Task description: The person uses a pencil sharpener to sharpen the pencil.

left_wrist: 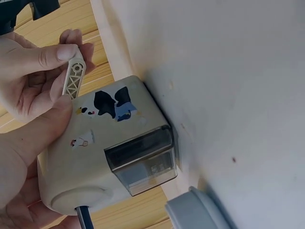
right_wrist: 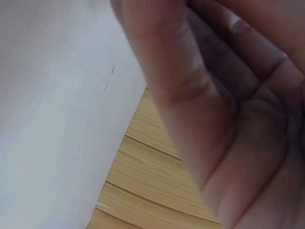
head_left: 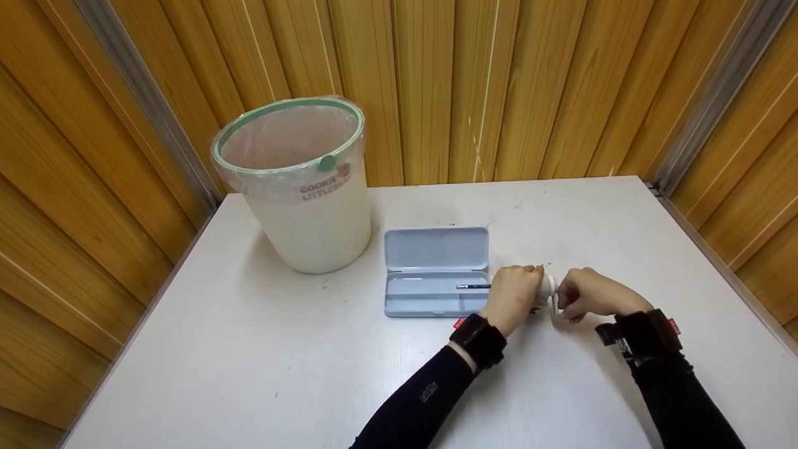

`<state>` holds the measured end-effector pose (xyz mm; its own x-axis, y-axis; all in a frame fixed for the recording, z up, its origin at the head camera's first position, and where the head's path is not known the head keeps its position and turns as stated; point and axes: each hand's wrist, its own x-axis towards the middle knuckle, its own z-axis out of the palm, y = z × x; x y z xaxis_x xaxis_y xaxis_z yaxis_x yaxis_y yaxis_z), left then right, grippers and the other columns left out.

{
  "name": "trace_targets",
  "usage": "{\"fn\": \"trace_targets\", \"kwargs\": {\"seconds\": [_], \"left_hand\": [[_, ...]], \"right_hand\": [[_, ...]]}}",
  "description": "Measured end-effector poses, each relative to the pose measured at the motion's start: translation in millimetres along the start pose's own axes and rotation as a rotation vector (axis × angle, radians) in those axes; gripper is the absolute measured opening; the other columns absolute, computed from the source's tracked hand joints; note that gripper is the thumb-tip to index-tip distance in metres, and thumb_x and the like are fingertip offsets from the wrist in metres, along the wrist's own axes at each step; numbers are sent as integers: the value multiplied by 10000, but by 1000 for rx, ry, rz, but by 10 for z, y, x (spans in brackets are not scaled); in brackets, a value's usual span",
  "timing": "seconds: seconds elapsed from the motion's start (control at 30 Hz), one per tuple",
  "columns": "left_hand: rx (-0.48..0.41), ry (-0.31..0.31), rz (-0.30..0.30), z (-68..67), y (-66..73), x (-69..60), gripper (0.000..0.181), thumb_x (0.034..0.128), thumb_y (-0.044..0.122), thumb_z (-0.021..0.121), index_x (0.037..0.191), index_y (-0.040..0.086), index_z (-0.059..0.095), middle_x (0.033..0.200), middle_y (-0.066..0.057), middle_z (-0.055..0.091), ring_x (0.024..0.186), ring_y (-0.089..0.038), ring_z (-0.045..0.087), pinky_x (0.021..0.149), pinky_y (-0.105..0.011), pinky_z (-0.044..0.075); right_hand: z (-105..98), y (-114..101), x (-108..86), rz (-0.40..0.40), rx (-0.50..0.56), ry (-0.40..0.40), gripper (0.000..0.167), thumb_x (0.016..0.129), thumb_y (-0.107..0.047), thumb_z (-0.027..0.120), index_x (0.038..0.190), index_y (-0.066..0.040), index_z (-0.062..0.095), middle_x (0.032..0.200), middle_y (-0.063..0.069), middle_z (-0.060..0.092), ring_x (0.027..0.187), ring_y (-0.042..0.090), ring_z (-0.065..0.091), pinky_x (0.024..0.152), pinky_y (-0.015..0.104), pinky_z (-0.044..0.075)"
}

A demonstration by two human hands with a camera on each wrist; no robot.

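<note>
Of your two hands, the left hand (head_left: 514, 293) curls round the one sharpener (left_wrist: 95, 162), just right of the open pencil case (head_left: 436, 249); the right hand (head_left: 589, 293) pinches its crank (left_wrist: 75, 78), on the side away from the case. The one pencil (head_left: 475, 287) sits in the sharpener, its long axis running left to right, eraser end pointing left over the case. Your left hand hides much of the sharpener from the head view. On the surface (head_left: 312, 374), one lined bin (head_left: 318, 234) stands left of the case, farther back.
</note>
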<state>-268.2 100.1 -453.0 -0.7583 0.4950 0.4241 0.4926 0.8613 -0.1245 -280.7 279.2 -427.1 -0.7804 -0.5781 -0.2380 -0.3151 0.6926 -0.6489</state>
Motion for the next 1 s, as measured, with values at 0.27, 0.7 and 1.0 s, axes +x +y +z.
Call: {"fn": "trace_targets", "kwargs": {"seconds": [0.27,0.7,1.0], "left_hand": [[13,-35,-13,-31,12,5,325,769,375,811,1053,237,733,894,138,733,733,-34,676,657,-154,535],[56,-22,-44,-45,71,5,216,804,321,782,999,238,740,859,134,729,719,-29,672,655,-152,531],[55,-52,-56,-66,79,13,176,827,298,755,993,245,731,866,134,724,731,-27,664,665,-149,523]], "right_hand": [[-17,-51,-38,-22,-6,2,71,735,45,758,717,17,695,672,94,713,597,133,668,558,221,567],[-55,-110,-79,-67,-32,5,92,724,45,763,712,12,678,658,73,703,575,107,657,543,222,561],[-98,-141,-124,-110,-47,18,84,741,33,764,737,5,685,679,83,706,577,75,644,542,227,556]]}}
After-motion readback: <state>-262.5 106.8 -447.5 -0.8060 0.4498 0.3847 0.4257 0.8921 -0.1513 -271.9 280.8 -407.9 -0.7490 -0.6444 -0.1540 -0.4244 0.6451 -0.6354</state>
